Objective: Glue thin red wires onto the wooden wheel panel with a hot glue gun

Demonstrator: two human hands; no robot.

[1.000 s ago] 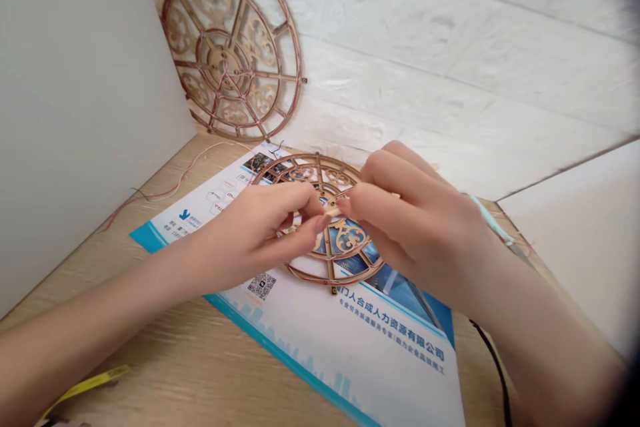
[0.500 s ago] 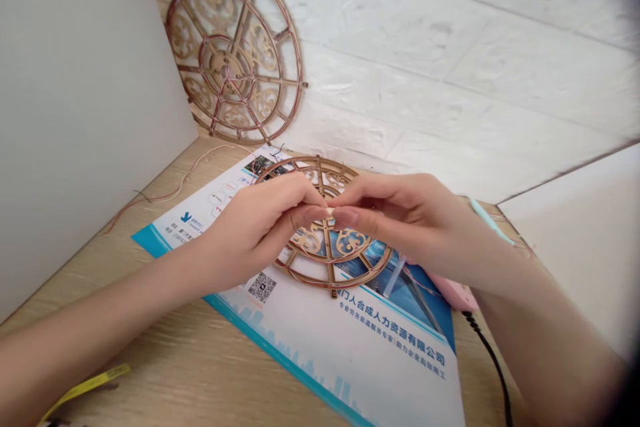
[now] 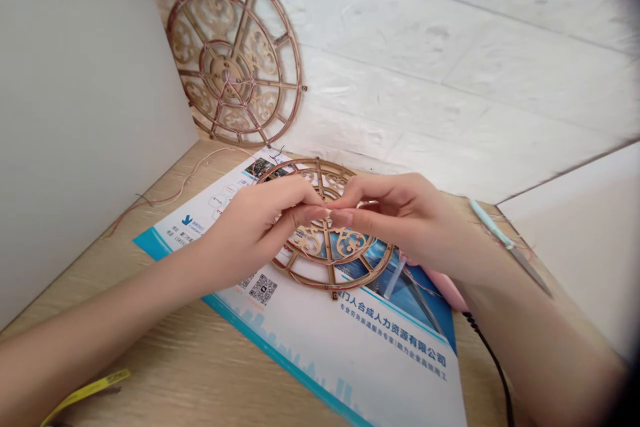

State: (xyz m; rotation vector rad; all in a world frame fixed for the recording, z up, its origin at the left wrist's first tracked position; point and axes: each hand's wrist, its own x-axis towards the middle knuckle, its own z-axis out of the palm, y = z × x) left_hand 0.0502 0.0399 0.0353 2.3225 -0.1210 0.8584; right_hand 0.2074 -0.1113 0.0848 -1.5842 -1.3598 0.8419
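My left hand (image 3: 275, 223) and my right hand (image 3: 400, 217) meet fingertip to fingertip above a round, bronze-coloured openwork frame (image 3: 327, 273). Both hands are closed, thumbs pinched against index fingers. A tiny pale bit shows between the fingertips, too small to name. Red and white wires run along the frame's rings and spokes; its centre is partly hidden behind my hands. Under the frame lies a blue and white printed sheet (image 3: 310, 333).
A larger wired round frame (image 3: 240, 83) leans in the back left corner. Right of my hands are a pink tool (image 3: 447, 290) with a black cord and a knife (image 3: 493, 223) with a light blue handle. A yellow strip (image 3: 93, 387) lies front left; loose wire (image 3: 187, 180) trails behind.
My right wrist and forearm have shifted slightly down and left, uncovering more of the knife's blade. Both hands keep their pinch at the same spot.
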